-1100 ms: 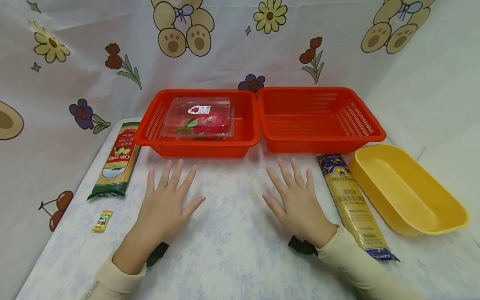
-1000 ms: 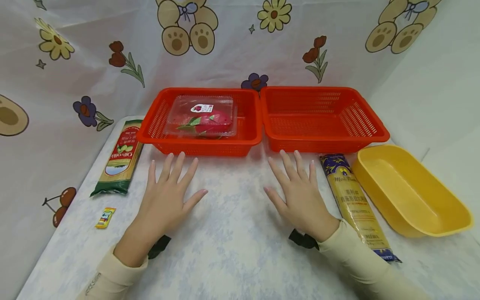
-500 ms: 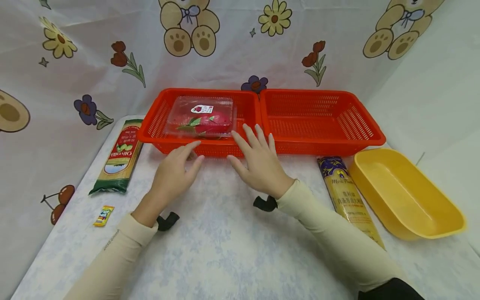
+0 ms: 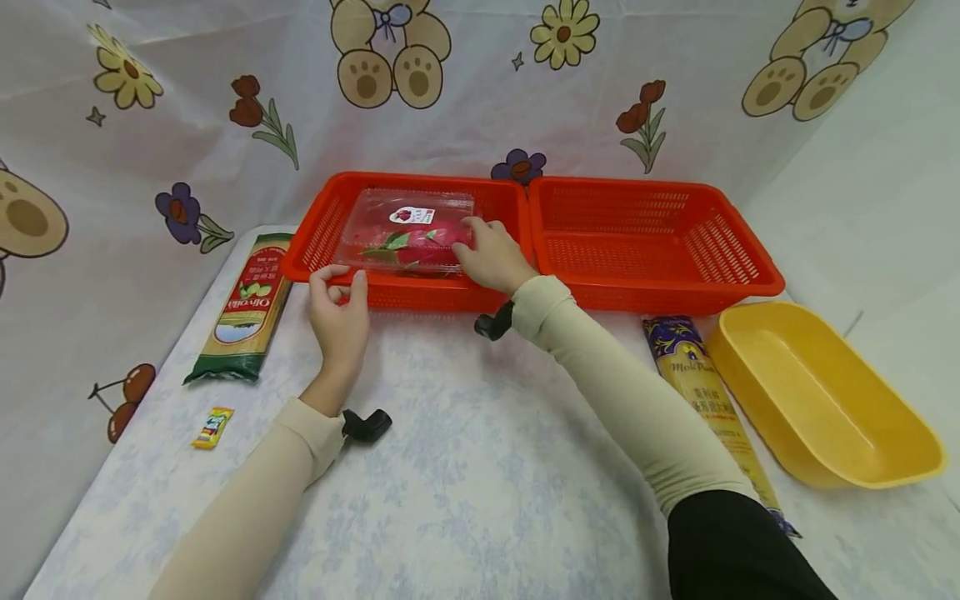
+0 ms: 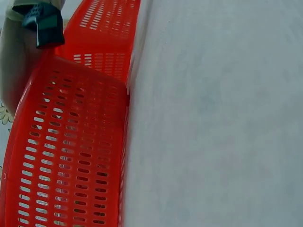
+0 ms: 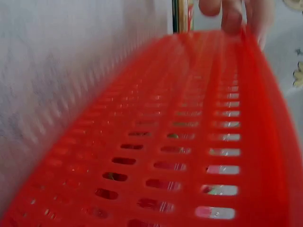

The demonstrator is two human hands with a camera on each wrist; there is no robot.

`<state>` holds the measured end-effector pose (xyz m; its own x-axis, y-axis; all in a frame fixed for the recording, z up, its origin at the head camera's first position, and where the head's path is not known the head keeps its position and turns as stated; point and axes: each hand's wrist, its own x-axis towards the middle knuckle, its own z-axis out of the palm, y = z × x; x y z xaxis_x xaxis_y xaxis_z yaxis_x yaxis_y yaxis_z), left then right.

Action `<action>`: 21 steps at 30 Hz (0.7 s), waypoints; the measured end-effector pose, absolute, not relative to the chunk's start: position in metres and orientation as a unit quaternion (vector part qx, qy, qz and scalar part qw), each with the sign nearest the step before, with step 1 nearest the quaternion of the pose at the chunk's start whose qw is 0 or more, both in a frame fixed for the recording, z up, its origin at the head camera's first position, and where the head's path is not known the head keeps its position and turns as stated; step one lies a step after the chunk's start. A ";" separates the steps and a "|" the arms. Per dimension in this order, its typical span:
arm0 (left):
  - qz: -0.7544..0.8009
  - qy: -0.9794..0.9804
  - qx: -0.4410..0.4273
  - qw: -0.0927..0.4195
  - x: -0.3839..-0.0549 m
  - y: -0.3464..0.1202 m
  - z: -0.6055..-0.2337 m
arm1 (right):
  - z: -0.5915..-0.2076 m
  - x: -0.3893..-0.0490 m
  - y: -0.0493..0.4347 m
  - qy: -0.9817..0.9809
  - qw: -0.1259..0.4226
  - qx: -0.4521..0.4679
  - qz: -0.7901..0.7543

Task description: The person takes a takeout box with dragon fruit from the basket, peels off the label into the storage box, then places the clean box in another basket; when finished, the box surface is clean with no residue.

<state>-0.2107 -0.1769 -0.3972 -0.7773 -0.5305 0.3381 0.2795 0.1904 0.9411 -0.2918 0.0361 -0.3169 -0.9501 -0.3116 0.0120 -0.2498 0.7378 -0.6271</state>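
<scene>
In the head view, a clear plastic box of dragon fruit (image 4: 408, 225) with a white label lies in the left red basket (image 4: 442, 293). My right hand (image 4: 495, 257) reaches over the basket's front rim, its fingertips at the box's right end. The left hand (image 4: 341, 321) is at the front left of the same basket, fingers bent over the rim near the box's corner and thumb outside. Its fingertips (image 6: 232, 21) show at the rim in the right wrist view. Whether either hand grips is unclear. Dragon fruit shows pink through the basket's slots in that view.
A second red basket (image 4: 637, 242) adjoins on the right. A yellow tub (image 4: 832, 400) stands beside a spaghetti pack (image 4: 697, 375) at right. Another spaghetti pack (image 4: 247, 308) and a small yellow packet (image 4: 213, 427) lie at left. A patterned cloth (image 4: 465, 83) hangs behind.
Both hands have moved forward from flat on the table to the left basket. The right hand has also swung left and reached inside, onto the box's end.
</scene>
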 end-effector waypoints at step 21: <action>-0.670 -0.661 0.116 0.317 -0.213 -0.174 -0.396 | -0.326 -0.329 0.028 0.848 0.147 -0.053 -0.507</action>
<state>-0.2129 -0.1742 -0.3958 -0.7715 -0.5787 0.2644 0.2721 0.0755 0.9593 -0.3287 0.0283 -0.3262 -0.9513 -0.2386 -0.1950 0.0592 0.4797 -0.8754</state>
